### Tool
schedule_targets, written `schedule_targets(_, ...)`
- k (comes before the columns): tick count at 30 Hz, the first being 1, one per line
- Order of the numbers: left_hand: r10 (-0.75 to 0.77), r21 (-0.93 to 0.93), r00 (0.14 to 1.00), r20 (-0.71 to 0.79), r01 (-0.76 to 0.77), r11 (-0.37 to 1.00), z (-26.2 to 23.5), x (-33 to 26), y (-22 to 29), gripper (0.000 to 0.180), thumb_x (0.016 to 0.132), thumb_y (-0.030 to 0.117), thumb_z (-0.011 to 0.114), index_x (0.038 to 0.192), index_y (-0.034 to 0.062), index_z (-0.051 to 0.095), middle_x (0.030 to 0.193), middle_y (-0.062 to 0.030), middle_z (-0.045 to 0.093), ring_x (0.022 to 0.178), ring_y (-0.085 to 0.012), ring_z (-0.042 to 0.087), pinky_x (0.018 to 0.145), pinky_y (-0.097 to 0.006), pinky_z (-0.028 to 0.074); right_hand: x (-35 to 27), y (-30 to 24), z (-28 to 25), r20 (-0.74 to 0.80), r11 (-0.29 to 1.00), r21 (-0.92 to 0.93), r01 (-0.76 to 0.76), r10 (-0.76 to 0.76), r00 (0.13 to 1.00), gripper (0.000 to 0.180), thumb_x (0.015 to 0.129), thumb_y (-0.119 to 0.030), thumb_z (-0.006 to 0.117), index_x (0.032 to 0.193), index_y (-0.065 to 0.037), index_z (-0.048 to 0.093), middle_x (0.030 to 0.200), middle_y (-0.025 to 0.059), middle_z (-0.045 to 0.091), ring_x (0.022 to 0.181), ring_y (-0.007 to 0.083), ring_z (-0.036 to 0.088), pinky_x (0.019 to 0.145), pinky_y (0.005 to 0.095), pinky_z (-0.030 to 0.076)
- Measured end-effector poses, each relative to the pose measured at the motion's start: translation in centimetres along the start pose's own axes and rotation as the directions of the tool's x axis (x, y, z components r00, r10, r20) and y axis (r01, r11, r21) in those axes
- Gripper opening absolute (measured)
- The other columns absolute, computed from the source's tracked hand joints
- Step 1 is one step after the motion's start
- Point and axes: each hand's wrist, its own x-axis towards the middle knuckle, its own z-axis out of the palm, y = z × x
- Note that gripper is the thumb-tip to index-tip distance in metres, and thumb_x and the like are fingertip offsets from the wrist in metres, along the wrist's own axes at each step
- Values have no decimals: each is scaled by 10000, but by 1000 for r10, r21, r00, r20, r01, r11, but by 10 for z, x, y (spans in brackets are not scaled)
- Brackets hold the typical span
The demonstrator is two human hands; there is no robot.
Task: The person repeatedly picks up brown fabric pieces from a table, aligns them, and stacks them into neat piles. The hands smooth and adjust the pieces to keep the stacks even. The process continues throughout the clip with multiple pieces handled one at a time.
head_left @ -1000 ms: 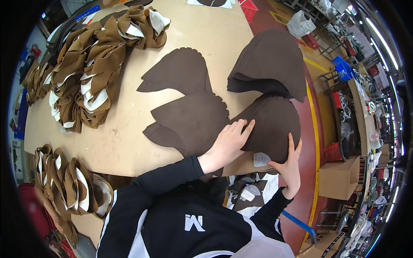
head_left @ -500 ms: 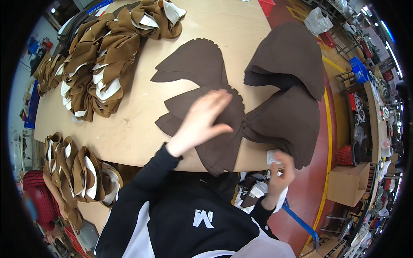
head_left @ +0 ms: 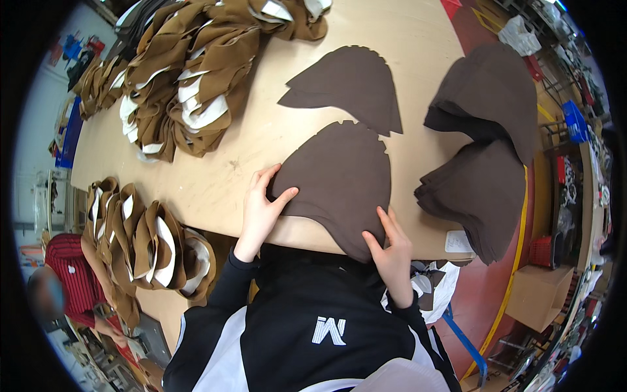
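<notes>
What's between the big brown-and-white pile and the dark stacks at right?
Head view: near dark brown material, touched by left hand and right hand, with more dark brown material beyond; bare tabletop around.

The underside of the dark brown panel (head_left: 336, 173) is hidden, and its layer count cannot be determined. Marks on the white label (head_left: 458, 242) are too small to read. The upper edge crops the table (head_left: 379, 23) and the tan-brown pile (head_left: 219, 72). The co-worker's (head_left: 65, 258) face is blurred. The right forearm (head_left: 403, 297) partly conceals the white bundle (head_left: 445, 294).
</notes>
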Motion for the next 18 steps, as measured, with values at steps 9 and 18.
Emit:
schedule_targets(9,13,-151,1000,2,-12,988,-4,-4,-13,505,810,55,808,1289,3,655,1134,-97,615,1081,-221,610,956,-304,472,73,-58,15,524,677,-170,716,-554,647,497,969,-305,625,1446,-184,555,1541,30,489,1423,261,437,1176,465,322)
schedule_targets(18,17,-176,1000,1,-17,984,-5,-4,-13,501,804,42,805,1279,4,649,1167,-99,608,1091,-217,610,965,-304,466,165,0,36,275,701,-501,507,-427,862,438,1032,-365,523,1461,-278,539,1554,57,475,1440,298,423,1184,496,313)
